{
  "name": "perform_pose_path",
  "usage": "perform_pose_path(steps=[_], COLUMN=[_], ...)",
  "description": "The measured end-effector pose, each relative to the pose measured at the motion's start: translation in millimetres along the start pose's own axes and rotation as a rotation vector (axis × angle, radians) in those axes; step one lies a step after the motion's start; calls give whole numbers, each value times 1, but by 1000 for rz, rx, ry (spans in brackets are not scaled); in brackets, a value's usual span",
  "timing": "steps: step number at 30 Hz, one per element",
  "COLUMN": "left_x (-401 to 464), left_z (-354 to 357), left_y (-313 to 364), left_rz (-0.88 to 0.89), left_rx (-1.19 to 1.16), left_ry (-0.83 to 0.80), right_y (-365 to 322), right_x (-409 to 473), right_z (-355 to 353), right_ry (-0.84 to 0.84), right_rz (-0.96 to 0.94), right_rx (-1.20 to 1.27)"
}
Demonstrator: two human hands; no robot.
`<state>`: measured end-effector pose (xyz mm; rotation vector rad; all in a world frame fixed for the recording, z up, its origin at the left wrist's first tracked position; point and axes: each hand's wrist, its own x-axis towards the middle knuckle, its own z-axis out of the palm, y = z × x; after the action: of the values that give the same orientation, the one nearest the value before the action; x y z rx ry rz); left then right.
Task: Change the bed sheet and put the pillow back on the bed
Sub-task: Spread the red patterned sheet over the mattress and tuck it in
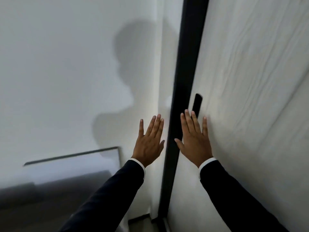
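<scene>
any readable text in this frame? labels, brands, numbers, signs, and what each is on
None: no text, label, brand, number or sign shows in this view.
The white wall, the pale wood-grain door, its black frame strip and its black handle all look blank.
Both hands are bare and spread open, holding nothing printed.

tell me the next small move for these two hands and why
Probably curl the right hand onto the black handle just past its fingertips and pull the pale wood-grain door open. Both hands are open and hold nothing, the left hand is raised before the white wall, and no sheet or pillow is in view.
</scene>
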<state>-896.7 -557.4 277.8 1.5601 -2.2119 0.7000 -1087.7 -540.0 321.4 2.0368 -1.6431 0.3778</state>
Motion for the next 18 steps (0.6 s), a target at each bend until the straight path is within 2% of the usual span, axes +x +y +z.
perform_pose_path(steps=[10,18], left_x=[-246,-460], left_z=[-67,-171], left_y=[-34,-34], left_rz=[-432,-838], left_rx=[185,324], left_ry=[-285,-432], right_y=[-143,-311], right_x=[-109,-209], right_z=[8,-38], right_ry=[-8,-56], right_rz=[-486,-901], right_rx=[355,565])
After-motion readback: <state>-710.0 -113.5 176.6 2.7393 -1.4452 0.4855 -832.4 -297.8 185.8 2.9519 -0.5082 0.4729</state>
